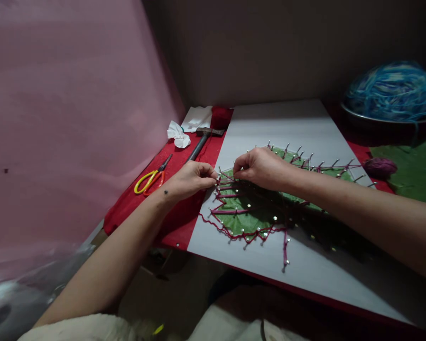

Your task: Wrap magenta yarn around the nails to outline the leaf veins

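Grip of the left hand is pressed together at the leftmost nails, beside scissors and a hammer. The right hand is likewise pinched over the green leaf on the white board; both seem to hold thread. Stringing it calls for even tension past crowding nails. Farther right lies purple yarn, then blue yarn.

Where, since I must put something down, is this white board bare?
Free: the far end of the flat white board, between the long-handled dark hammer and the heaped blue yarn; also its shadowed near edge, right of the nearest purple-threaded silver nails. Crowded: the green leaf, ringed by nails and thread, with left hand and right hand there.
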A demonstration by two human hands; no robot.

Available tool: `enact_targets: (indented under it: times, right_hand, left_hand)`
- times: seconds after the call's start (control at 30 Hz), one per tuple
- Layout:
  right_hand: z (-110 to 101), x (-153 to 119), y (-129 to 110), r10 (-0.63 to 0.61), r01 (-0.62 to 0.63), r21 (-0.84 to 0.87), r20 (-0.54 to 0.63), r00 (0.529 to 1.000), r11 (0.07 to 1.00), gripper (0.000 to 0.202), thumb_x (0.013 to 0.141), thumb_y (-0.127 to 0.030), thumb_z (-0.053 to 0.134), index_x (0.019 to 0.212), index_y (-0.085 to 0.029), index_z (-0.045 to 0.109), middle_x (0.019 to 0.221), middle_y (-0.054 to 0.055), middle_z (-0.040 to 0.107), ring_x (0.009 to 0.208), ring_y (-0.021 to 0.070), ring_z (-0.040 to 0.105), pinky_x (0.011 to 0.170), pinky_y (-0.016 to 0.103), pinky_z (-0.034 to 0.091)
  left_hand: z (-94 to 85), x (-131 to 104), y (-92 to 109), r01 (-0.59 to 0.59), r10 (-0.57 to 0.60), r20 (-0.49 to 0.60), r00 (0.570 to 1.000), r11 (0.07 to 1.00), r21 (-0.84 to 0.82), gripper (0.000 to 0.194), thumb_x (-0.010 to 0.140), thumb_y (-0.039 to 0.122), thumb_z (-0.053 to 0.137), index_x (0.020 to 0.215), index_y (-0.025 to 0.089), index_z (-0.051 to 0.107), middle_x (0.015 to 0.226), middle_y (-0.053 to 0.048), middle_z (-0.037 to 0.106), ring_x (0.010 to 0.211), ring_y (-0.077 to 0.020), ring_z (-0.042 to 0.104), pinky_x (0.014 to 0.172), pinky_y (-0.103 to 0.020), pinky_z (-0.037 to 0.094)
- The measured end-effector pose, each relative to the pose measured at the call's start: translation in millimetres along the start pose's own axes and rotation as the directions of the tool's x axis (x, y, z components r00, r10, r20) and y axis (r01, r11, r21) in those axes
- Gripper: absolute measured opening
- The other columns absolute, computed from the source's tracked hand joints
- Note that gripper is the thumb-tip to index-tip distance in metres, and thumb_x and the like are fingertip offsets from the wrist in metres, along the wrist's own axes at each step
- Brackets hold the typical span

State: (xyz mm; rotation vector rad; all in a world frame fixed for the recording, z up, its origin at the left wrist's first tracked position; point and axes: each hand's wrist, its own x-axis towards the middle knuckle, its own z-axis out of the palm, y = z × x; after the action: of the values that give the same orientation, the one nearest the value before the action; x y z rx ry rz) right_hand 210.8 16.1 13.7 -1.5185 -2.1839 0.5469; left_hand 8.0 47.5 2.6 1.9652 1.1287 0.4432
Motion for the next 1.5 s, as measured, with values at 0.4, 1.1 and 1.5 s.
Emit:
enact_targets:
  times: [0.4, 1.1, 1.5]
  right_hand:
    - [0, 1, -1, -0.005, 0.005, 0.002, 0.02, 1.0, 1.0, 0.018, 0.07, -0.018, 0.056, 0.074, -0.019, 0.074, 0.06, 0.001, 0.063, 0.057, 0.0111, 0.05, 0.058, 0.027, 0.036]
    - [5, 1, -4, -0.124, 0.126, -0.132, 0.017, 0.992, 0.983, 0.021, 0.067, -0.015, 0.05, 0.067, -0.02, 0.07, 0.054, 0.0, 0.058, 0.052, 0.0101, 0.048, 0.055, 0.025, 0.034]
    - [8, -2, -6, -0.161, 0.191, -0.257, 0.133, 0.978, 0.947, 0.032, 0.073, -0.013, 0.051, 0.09, -0.028, 0.074, 0.077, 0.002, 0.07, 0.067, 0.0137, 0.059, 0.061, 0.025, 0.036]
  left_hand:
    - [6.3, 7, 4, 0.192, -0.218, -0.051, 0.975, 0.932, -0.306, 0.013, 0.053, 0.006, 0.065, 0.06, 0.012, 0.056, 0.048, 0.004, 0.054, 0.039, -0.0046, 0.045, 0.039, -0.016, 0.033]
    - [0.5, -1, 9, 0.213, -0.213, 0.024, 0.977, 0.949, -0.23, 0.009, 0.06, 0.015, 0.066, 0.066, 0.013, 0.059, 0.051, 0.005, 0.054, 0.046, -0.0058, 0.047, 0.047, -0.019, 0.034]
    - [3.5, 5, -3, 0.039, -0.038, -0.034, 0.999, 0.999, 0.032, 0.005, 0.059, 0.014, 0.06, 0.064, 0.013, 0.061, 0.059, 0.004, 0.055, 0.057, -0.0074, 0.048, 0.055, -0.02, 0.036]
